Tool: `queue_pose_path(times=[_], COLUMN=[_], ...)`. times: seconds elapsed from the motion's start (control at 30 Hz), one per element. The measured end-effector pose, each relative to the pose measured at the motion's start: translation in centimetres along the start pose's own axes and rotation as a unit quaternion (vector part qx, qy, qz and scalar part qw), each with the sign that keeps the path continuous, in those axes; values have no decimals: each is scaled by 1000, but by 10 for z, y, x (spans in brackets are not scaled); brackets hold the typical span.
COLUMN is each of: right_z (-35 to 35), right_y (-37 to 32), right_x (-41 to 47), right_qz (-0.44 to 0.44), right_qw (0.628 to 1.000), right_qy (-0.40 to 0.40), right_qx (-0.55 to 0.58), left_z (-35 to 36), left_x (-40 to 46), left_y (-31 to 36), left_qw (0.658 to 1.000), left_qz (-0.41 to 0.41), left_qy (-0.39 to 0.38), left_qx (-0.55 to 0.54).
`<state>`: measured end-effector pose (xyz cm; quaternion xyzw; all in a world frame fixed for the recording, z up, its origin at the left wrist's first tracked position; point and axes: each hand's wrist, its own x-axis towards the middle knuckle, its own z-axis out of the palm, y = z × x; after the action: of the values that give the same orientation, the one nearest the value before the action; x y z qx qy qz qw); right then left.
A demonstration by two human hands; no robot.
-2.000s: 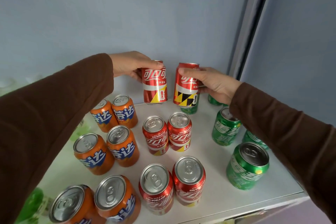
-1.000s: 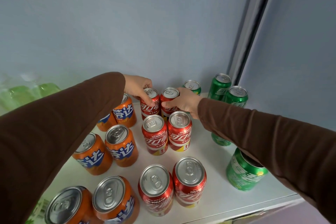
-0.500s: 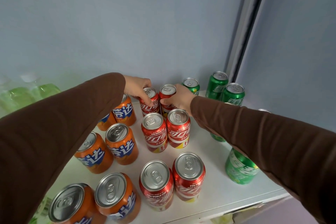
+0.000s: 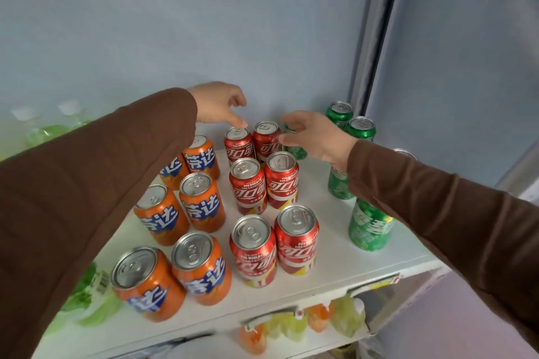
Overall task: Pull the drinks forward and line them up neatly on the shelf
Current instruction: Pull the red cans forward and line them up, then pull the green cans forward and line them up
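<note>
On the white shelf stand drink cans in columns. Orange cans fill the left, red cola cans form two columns in the middle, green cans stand at the right. The two rearmost red cans stand side by side at the back. My left hand hovers just above the left one, fingers apart, one fingertip near its top. My right hand is open beside the right one, holding nothing. My right sleeve hides parts of the green cans.
A pale blue back wall stands behind the cans, and a grey vertical frame rises at the right rear. Green bottles stand blurred at the far left. Below the shelf's front edge hang orange and yellow packets.
Both hands set two red cans down at the back of the red columns, then let go and lifted slightly. The camera view shifted a little.
</note>
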<state>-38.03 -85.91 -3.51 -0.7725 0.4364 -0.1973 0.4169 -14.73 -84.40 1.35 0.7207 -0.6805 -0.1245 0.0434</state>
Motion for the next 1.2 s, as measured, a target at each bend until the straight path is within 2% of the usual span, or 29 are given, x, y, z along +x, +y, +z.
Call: queue_pose_path(times=[0.13, 0.23, 0.33, 0.43, 0.6, 0.73, 0.93, 1.07, 1.2], right_z=[-22, -38, -50, -54, -48, -41, -25, -17, -11], right_y=[5, 14, 26, 45, 94, 156, 228, 250, 260], right_x=[-47, -89, -132, -168, -203, -214, -200, -187, -181], right_qz=[-78, -155, -211, -240, -256, -223, -214, -214, -223], right_qw=[995, 976, 961, 950, 948, 964, 961, 953, 947], right_qy=[61, 136, 176, 197, 191, 143, 89, 69, 96], right_qx=[-27, -67, -28, -20, -13, -37, -153, -205, -213], left_z=[-11, -10, 5, 33, 95, 166, 263, 296, 310], left_x=[-46, -93, -139, -174, -208, -208, -185, -169, -164], left_y=[40, 73, 102, 130, 170, 195, 208, 205, 201], left_qw=[997, 988, 971, 958, 955, 966, 980, 976, 969], left_qz=[48, 88, 127, 152, 142, 107, 25, -30, -37], left_qy=[53, 121, 197, 239, 259, 237, 199, 213, 244], left_qx=[20, 48, 46, 41, 23, -9, -15, -11, -10])
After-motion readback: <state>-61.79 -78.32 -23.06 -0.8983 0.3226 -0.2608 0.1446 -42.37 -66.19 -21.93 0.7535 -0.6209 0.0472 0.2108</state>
